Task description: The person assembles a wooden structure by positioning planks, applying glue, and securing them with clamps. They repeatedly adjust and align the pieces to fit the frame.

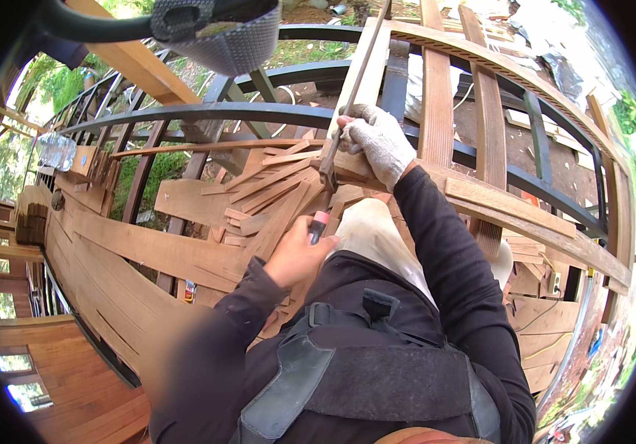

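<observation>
My right hand (379, 144), in a pale knitted work glove, is closed around a long thin metal bar (361, 78) with a blocky near end. The bar slants away over the railing, along a pale timber board (362, 63). My bare left hand (296, 255) is closed on a small dark cylinder with a pinkish-red end (319, 225); its kind is unclear. The left hand is low, beside my light-coloured trouser knee (381, 229). Beyond it is a loose pile of wooden offcuts (270, 189), lying near the blocky end of the bar.
Black metal railings (214, 112) cross ahead, with wooden slats (436, 96) and a long wooden rail (532, 211) at right. Wide planks (148, 248) lie at left, with gaps between boards. A clear plastic container (57, 152) stands far left. A grey strap (218, 37) hangs at the top.
</observation>
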`<state>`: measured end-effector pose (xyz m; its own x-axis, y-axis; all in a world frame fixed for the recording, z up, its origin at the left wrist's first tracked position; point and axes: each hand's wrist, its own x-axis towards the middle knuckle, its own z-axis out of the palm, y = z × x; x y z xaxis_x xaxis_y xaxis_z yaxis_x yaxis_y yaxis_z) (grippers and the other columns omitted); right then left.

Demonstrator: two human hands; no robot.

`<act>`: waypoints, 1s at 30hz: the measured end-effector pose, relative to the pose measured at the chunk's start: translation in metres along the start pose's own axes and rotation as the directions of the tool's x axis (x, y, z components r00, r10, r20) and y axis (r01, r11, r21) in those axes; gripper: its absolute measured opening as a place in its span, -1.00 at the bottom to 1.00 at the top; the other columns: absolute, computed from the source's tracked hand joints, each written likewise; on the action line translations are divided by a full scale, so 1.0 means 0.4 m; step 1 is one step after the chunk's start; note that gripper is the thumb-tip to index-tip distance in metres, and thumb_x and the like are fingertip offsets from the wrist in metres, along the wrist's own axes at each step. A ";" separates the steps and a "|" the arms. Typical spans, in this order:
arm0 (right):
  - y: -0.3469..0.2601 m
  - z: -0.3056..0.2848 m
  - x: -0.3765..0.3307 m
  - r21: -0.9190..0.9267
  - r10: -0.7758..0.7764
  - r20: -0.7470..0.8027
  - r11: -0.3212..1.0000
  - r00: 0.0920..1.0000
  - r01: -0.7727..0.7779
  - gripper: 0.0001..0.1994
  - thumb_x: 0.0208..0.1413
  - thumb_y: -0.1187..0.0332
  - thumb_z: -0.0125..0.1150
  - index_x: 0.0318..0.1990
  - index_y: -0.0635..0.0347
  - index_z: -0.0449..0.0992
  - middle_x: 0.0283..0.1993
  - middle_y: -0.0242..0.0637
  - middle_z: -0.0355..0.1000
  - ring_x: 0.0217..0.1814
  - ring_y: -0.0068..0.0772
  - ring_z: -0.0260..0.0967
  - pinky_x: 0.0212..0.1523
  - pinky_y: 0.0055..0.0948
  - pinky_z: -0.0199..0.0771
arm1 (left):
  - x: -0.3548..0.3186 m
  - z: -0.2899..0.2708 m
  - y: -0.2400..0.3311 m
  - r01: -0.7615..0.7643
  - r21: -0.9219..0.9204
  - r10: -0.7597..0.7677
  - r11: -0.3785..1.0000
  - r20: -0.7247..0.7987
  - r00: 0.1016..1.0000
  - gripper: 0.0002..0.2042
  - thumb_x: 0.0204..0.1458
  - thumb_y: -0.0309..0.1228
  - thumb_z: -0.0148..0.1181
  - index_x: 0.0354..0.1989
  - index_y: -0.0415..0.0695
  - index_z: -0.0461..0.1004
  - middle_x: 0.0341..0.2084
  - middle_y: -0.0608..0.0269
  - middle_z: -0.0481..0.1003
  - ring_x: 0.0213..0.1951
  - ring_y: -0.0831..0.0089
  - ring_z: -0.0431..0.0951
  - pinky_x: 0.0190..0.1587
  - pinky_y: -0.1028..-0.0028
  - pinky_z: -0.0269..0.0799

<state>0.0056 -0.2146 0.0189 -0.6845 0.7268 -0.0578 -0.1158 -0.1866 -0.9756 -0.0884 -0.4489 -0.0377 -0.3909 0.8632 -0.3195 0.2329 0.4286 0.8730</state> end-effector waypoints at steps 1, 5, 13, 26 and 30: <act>-0.003 -0.005 0.001 0.009 -0.014 0.008 1.000 1.000 0.014 -0.69 0.23 0.44 0.14 0.05 0.45 0.48 -0.06 -0.18 0.58 -0.24 -0.54 0.50 -0.23 -0.53 0.52 | 0.008 -0.004 0.003 0.148 -0.192 -0.118 0.970 0.158 0.980 -0.77 0.32 -0.20 0.22 -0.14 -0.10 0.41 -0.56 0.44 0.35 -0.60 0.63 0.27 -0.55 0.53 0.24; 0.010 -0.003 0.003 0.029 -0.005 0.047 1.000 0.999 0.003 -0.60 0.22 0.43 0.16 0.16 0.46 0.41 -0.09 -0.20 0.56 -0.23 -0.56 0.50 -0.21 -0.55 0.51 | 0.062 -0.053 -0.079 0.615 -0.665 0.095 0.423 0.708 0.700 -0.72 0.34 -0.18 0.19 -0.07 -0.14 0.41 -0.55 0.42 0.32 -0.59 0.64 0.29 -0.55 0.52 0.24; 0.016 -0.022 0.010 0.086 -0.043 0.052 0.996 0.998 0.038 -0.54 0.17 0.45 0.17 0.18 0.55 0.34 -0.10 -0.12 0.55 -0.24 -0.51 0.50 -0.21 -0.51 0.55 | -0.017 0.023 0.029 -0.017 0.018 0.017 1.000 0.020 1.000 -0.71 0.26 -0.28 0.28 0.02 -0.14 0.40 -0.53 0.41 0.34 -0.60 0.61 0.33 -0.55 0.56 0.30; 0.058 -0.038 0.035 0.109 -0.084 0.090 0.991 0.992 0.074 -0.49 0.15 0.44 0.16 0.24 0.52 0.34 -0.02 -0.14 0.57 -0.08 -0.39 0.56 -0.05 -0.48 0.58 | -0.017 0.024 0.036 0.066 0.000 -0.065 0.998 0.038 0.997 -0.69 0.28 -0.13 0.25 -0.11 -0.11 0.39 -0.55 0.37 0.41 -0.62 0.56 0.38 -0.57 0.49 0.29; 0.026 -0.026 0.018 0.167 -0.087 0.134 0.984 0.987 0.064 -0.49 0.19 0.45 0.12 0.28 0.51 0.31 0.04 -0.09 0.53 0.02 -0.35 0.54 0.05 -0.45 0.58 | 0.042 -0.029 -0.039 0.537 -0.689 0.000 0.486 0.615 0.789 -0.79 0.34 -0.22 0.17 -0.11 -0.09 0.37 -0.66 0.50 0.22 -0.72 0.68 0.18 -0.68 0.61 0.14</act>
<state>0.0069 -0.2043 0.0061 -0.7624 0.6447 0.0563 -0.2778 -0.2474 -0.9282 -0.1091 -0.4442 -0.0523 0.2395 0.8450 -0.4782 -0.7106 0.4882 0.5067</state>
